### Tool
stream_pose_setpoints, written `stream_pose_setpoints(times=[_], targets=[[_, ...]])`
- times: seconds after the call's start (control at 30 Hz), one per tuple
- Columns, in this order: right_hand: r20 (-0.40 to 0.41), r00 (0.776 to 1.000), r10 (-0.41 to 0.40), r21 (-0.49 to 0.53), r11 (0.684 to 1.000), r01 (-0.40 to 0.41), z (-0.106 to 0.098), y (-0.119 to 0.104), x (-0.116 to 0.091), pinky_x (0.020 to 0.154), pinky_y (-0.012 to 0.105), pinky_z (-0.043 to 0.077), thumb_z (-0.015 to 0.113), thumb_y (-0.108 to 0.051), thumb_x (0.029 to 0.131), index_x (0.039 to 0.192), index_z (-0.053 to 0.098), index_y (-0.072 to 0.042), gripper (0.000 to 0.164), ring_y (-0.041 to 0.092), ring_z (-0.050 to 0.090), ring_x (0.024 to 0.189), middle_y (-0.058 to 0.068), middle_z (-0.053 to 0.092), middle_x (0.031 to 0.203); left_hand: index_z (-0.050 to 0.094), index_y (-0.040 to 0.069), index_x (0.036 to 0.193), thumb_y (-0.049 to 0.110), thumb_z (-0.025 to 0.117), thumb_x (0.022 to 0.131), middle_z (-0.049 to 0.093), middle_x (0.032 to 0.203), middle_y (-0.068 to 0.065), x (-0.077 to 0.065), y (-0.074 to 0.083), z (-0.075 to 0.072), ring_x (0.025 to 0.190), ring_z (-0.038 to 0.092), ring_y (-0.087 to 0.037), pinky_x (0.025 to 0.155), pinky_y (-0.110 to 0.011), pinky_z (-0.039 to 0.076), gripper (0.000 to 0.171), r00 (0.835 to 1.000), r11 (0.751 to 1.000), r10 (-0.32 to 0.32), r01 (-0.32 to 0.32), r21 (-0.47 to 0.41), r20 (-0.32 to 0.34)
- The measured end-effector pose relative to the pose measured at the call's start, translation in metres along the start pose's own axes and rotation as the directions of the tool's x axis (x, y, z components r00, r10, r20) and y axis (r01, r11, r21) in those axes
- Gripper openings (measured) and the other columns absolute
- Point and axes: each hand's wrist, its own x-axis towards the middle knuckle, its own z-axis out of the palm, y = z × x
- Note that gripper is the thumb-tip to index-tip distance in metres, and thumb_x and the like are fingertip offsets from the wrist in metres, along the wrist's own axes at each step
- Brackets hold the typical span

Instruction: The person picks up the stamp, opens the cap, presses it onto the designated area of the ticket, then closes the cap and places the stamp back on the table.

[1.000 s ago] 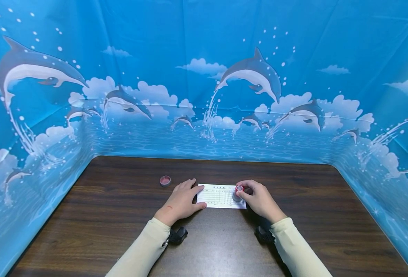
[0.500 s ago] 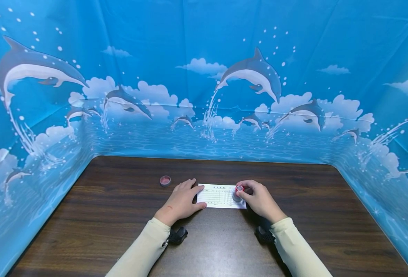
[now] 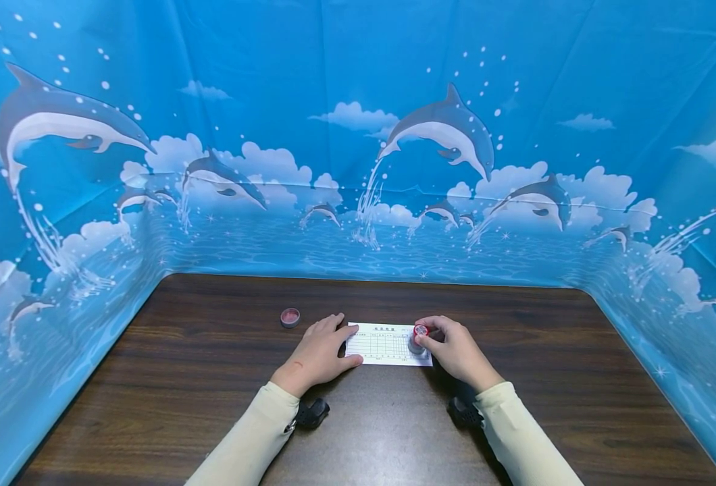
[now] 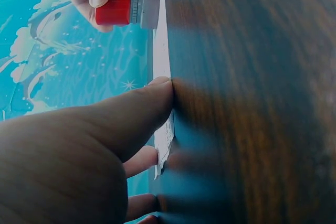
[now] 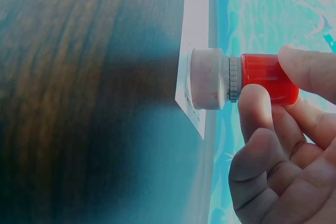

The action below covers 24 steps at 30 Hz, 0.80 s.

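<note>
In the head view a white printed form pad [image 3: 379, 344] with a ruled table lies on the dark wooden table. My left hand [image 3: 318, 354] rests at its left end, thumb on the near edge and forefinger on the far corner. At the right end my right hand [image 3: 455, 347] grips a stamp [image 5: 270, 77] by its red handle between thumb and fingers. Upright on the paper, the stamp has a ribbed grey collar and a round translucent base [image 5: 207, 78]. The base meets the paper in the right wrist view; its underside is hidden.
A small round cap [image 3: 290, 317], pinkish inside, lies on the table [image 3: 224, 385] beyond my left hand, to the left of the paper. A blue dolphin-print curtain [image 3: 346, 155] rises along the table's back and sides.
</note>
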Motion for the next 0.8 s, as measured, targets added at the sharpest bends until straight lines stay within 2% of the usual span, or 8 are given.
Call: stream_pose_setpoints(times=[0.27, 0.8], targets=[[-0.003, 1.000, -0.003, -0.008, 1.000, 0.003, -0.0004, 0.0009, 0.0002, 0.077, 0.034, 0.053, 0.077, -0.014, 0.094, 0.119, 0.074, -0.010, 0.026, 0.019, 0.060, 0.090, 0.004, 0.071, 0.109, 0.058, 0.013, 0.149, 0.046, 0.074, 0.095, 0.040, 0.160, -0.021, -0.0010, 0.0012, -0.0015, 0.149, 0.036, -0.040, 0.121, -0.057, 0.029, 0.065, 1.000, 1.000, 0.016, -0.016, 0.007, -0.009], [0.004, 1.000, 0.007, 0.003, 1.000, -0.007, -0.0005, 0.0011, 0.0003, 0.073, 0.032, 0.051, 0.078, -0.015, 0.094, 0.119, 0.074, -0.010, 0.026, 0.019, 0.059, 0.087, 0.005, 0.070, 0.108, 0.057, 0.015, 0.150, 0.047, 0.072, 0.096, 0.039, 0.161, -0.020, -0.0006, 0.0003, -0.0002, 0.151, 0.034, -0.039, 0.122, -0.057, 0.028, 0.065, 1.000, 1.000, 0.006, -0.006, 0.001, -0.006]])
